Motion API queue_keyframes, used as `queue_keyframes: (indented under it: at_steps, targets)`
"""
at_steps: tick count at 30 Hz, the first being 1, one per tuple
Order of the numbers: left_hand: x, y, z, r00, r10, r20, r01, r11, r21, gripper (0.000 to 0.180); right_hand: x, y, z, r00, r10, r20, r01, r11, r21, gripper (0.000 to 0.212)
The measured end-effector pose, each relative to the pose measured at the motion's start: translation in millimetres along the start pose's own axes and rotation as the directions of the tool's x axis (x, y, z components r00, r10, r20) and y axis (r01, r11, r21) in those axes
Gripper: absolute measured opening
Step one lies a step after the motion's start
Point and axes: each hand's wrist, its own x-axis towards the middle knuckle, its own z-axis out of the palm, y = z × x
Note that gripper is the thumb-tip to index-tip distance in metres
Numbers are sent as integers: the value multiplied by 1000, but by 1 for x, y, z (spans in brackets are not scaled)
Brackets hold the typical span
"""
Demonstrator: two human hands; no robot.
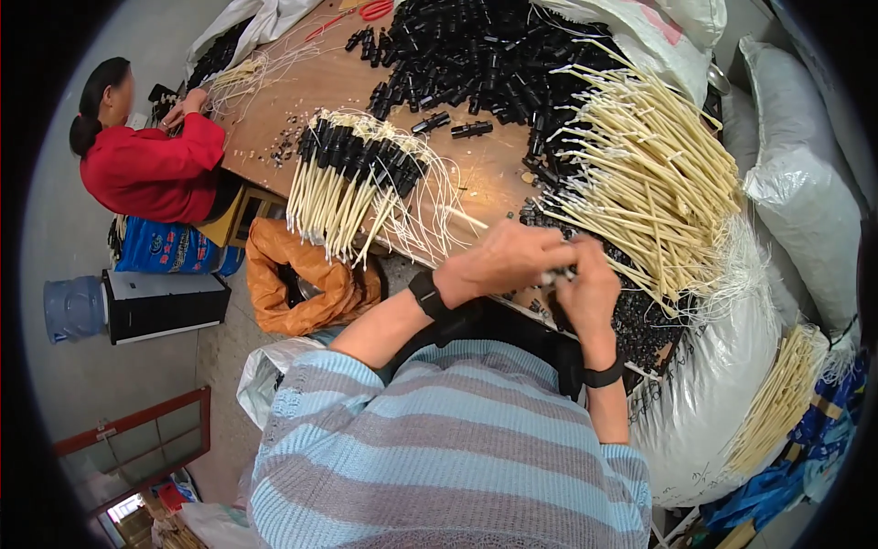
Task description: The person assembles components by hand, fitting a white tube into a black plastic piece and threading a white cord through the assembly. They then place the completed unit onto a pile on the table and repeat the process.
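The wooden surface [498,169] carries heaps of black connectors [476,50] far off and cream tubes [658,174] at right. Your left hand [508,261] and right hand [585,288] meet at its near edge, both closed on a small black connector piece [560,273]. It looks light, stiff and slippery; pinch it near its ends.

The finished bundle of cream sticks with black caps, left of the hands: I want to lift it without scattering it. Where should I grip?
Grip the finished bundle around the cream sticks just below the black caps, coming from the table edge: the stick ends overhang there, and thin white wires trail from the cap end.
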Motion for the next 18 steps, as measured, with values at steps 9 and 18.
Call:
queue_keyframes:
  at_steps: [9,18]
  targets:
    - [-39,-22,17,842,-535,-67,487,808,-331,21,-1,6,-35,999,-21,-30,37,633,773,8]
    - [-27,-18,23,715,-698,36,552,533,-642,15,-9,4,-39,990,137,-36,-88,792,604,27]
